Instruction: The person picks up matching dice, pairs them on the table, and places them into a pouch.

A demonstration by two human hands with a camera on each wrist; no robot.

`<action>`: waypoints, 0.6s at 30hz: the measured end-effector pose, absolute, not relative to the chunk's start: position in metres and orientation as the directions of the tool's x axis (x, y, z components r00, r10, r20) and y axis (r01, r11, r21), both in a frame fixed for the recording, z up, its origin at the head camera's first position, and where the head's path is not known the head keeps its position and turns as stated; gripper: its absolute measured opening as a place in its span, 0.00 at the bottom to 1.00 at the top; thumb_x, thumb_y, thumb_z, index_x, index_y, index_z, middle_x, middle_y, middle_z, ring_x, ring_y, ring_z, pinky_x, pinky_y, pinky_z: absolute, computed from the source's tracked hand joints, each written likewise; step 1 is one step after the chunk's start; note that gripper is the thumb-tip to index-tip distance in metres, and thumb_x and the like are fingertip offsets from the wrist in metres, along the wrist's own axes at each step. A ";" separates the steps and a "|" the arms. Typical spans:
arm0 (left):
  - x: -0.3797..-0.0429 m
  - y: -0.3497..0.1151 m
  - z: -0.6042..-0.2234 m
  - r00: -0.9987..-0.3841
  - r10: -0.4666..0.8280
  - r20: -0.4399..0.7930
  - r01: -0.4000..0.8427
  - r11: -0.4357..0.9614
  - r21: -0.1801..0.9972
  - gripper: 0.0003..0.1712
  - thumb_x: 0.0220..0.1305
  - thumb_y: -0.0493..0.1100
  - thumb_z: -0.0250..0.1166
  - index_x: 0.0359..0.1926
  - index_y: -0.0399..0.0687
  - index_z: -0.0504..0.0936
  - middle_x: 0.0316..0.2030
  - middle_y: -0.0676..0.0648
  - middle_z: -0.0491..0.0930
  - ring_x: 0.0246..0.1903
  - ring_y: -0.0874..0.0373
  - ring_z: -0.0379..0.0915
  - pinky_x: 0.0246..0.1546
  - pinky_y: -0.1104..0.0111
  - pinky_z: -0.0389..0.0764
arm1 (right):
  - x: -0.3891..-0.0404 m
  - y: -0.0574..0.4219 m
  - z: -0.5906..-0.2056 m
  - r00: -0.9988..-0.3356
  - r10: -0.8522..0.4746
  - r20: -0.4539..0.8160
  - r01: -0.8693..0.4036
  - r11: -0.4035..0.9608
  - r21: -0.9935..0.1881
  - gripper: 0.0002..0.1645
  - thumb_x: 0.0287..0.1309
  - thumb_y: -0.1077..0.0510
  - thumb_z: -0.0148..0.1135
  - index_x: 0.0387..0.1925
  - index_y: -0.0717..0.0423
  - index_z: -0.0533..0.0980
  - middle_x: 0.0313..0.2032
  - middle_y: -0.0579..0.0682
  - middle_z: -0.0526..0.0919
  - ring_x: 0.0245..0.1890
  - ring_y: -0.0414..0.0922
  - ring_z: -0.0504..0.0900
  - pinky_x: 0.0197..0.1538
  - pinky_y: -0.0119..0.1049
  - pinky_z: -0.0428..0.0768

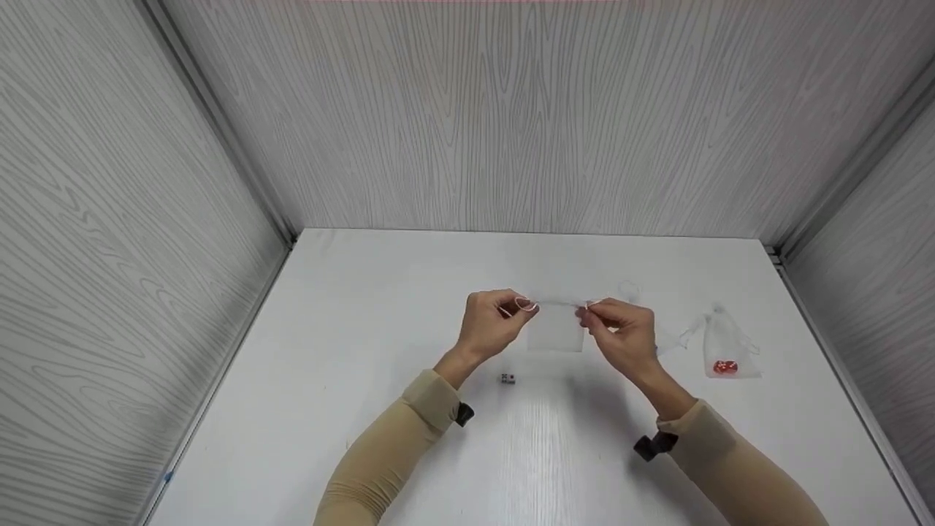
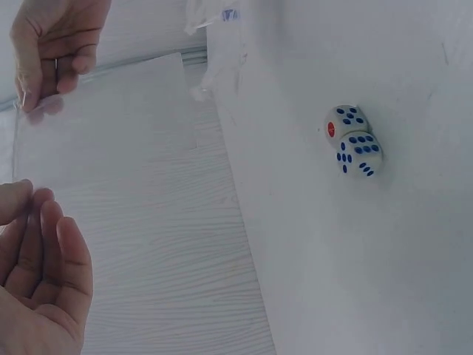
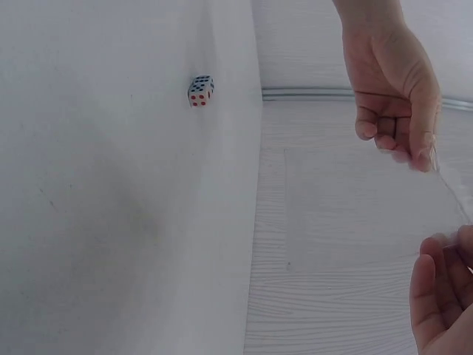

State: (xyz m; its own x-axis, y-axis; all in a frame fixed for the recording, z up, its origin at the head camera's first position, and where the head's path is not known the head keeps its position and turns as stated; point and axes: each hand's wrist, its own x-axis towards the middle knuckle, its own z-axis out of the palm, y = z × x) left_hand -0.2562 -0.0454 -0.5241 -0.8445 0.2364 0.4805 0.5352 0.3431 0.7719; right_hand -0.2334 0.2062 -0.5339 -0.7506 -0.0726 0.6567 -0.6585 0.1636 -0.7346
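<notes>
A sheer white drawstring pouch (image 1: 555, 332) hangs flat between both hands, above the table. My left hand (image 1: 495, 321) pinches its top left corner between thumb and fingers, with a loop of white cord (image 1: 524, 302) standing out there. At the opposite top corner, my right hand (image 1: 621, 332) pinches the pouch beside the other cord end. Below and left of the pouch, two white dice (image 1: 508, 379) sit side by side on the table. The left wrist view shows blue and red pips on the dice (image 2: 360, 155).
To the right lies another sheer pouch (image 1: 719, 332) with red dice (image 1: 725, 367) in its bottom. A further sheer pouch (image 1: 673, 340) is partly hidden behind my right hand. Wood-grain panels (image 1: 467, 117) wall in the white table (image 1: 350, 307) at the back and both sides.
</notes>
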 end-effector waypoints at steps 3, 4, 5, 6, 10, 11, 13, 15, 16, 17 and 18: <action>-0.253 -0.045 -0.524 -0.846 0.242 0.475 0.532 0.332 0.779 0.06 0.72 0.41 0.78 0.37 0.42 0.95 0.31 0.44 0.94 0.26 0.65 0.84 0.31 0.74 0.85 | -0.232 0.203 -0.535 -0.745 -0.081 0.662 -0.665 0.167 -0.728 0.13 0.60 0.85 0.65 0.38 0.74 0.91 0.32 0.73 0.91 0.35 0.28 0.92 0.39 0.22 0.89; -0.253 -0.045 -0.524 -0.842 0.249 0.479 0.538 0.324 0.778 0.07 0.72 0.41 0.78 0.38 0.42 0.96 0.31 0.44 0.94 0.26 0.64 0.84 0.32 0.72 0.86 | -0.232 0.202 -0.536 -0.740 -0.088 0.667 -0.671 0.170 -0.722 0.13 0.60 0.85 0.66 0.37 0.74 0.91 0.32 0.72 0.91 0.34 0.28 0.92 0.38 0.22 0.88; -0.252 -0.045 -0.524 -0.836 0.259 0.483 0.546 0.315 0.776 0.07 0.73 0.41 0.78 0.38 0.42 0.96 0.32 0.44 0.95 0.27 0.63 0.85 0.32 0.70 0.88 | -0.232 0.201 -0.536 -0.733 -0.095 0.673 -0.678 0.174 -0.714 0.13 0.60 0.85 0.66 0.37 0.73 0.91 0.31 0.72 0.91 0.34 0.27 0.91 0.38 0.21 0.88; -0.252 -0.044 -0.524 -0.830 0.268 0.489 0.554 0.306 0.774 0.08 0.73 0.42 0.78 0.38 0.42 0.96 0.32 0.43 0.95 0.27 0.61 0.86 0.33 0.67 0.89 | -0.231 0.200 -0.535 -0.727 -0.102 0.679 -0.685 0.177 -0.707 0.13 0.60 0.84 0.66 0.37 0.73 0.91 0.31 0.71 0.91 0.34 0.27 0.91 0.37 0.21 0.88; -0.252 -0.045 -0.525 -0.816 0.277 0.508 0.576 0.313 0.755 0.07 0.74 0.40 0.77 0.40 0.41 0.95 0.35 0.43 0.96 0.32 0.54 0.90 0.36 0.63 0.92 | -0.232 0.198 -0.535 -0.708 -0.103 0.699 -0.704 0.185 -0.685 0.12 0.61 0.84 0.67 0.37 0.72 0.91 0.31 0.70 0.92 0.34 0.27 0.91 0.36 0.21 0.87; -0.252 -0.046 -0.526 -0.816 0.269 0.511 0.576 0.322 0.751 0.06 0.73 0.39 0.77 0.40 0.40 0.95 0.36 0.43 0.96 0.33 0.53 0.91 0.37 0.64 0.92 | -0.232 0.198 -0.534 -0.706 -0.095 0.702 -0.706 0.183 -0.684 0.12 0.61 0.84 0.66 0.37 0.73 0.91 0.31 0.70 0.92 0.34 0.28 0.91 0.35 0.21 0.87; -0.253 -0.048 -0.527 -0.820 0.247 0.516 0.572 0.343 0.745 0.04 0.72 0.37 0.77 0.41 0.40 0.95 0.37 0.43 0.96 0.35 0.52 0.92 0.37 0.68 0.91 | -0.232 0.200 -0.534 -0.704 -0.080 0.705 -0.707 0.175 -0.686 0.12 0.61 0.85 0.66 0.37 0.74 0.91 0.31 0.71 0.92 0.34 0.28 0.92 0.35 0.21 0.87; -0.253 -0.050 -0.528 -0.818 0.236 0.524 0.575 0.352 0.739 0.03 0.71 0.35 0.77 0.42 0.38 0.95 0.37 0.43 0.96 0.36 0.51 0.93 0.38 0.70 0.90 | -0.233 0.201 -0.535 -0.705 -0.073 0.705 -0.706 0.160 -0.690 0.13 0.61 0.85 0.66 0.37 0.75 0.90 0.31 0.72 0.91 0.34 0.29 0.93 0.34 0.22 0.87; -0.254 -0.051 -0.529 -0.816 0.239 0.527 0.579 0.348 0.737 0.03 0.71 0.35 0.77 0.42 0.38 0.95 0.37 0.43 0.96 0.36 0.50 0.93 0.38 0.71 0.90 | -0.233 0.202 -0.535 -0.705 -0.074 0.706 -0.707 0.155 -0.690 0.13 0.61 0.86 0.66 0.37 0.75 0.90 0.31 0.72 0.91 0.35 0.29 0.93 0.34 0.22 0.88; -0.254 -0.051 -0.529 -0.812 0.245 0.530 0.584 0.341 0.737 0.03 0.71 0.35 0.77 0.43 0.38 0.95 0.38 0.43 0.96 0.37 0.50 0.93 0.38 0.71 0.90 | -0.233 0.203 -0.535 -0.704 -0.079 0.706 -0.708 0.152 -0.690 0.13 0.61 0.86 0.66 0.38 0.75 0.90 0.31 0.73 0.91 0.35 0.30 0.93 0.34 0.23 0.88; -0.254 -0.051 -0.529 -0.808 0.253 0.533 0.590 0.331 0.737 0.04 0.72 0.35 0.77 0.43 0.38 0.95 0.38 0.42 0.96 0.38 0.50 0.94 0.38 0.71 0.90 | -0.234 0.204 -0.536 -0.705 -0.086 0.704 -0.708 0.151 -0.690 0.13 0.61 0.85 0.66 0.38 0.74 0.91 0.31 0.72 0.91 0.35 0.30 0.93 0.34 0.23 0.88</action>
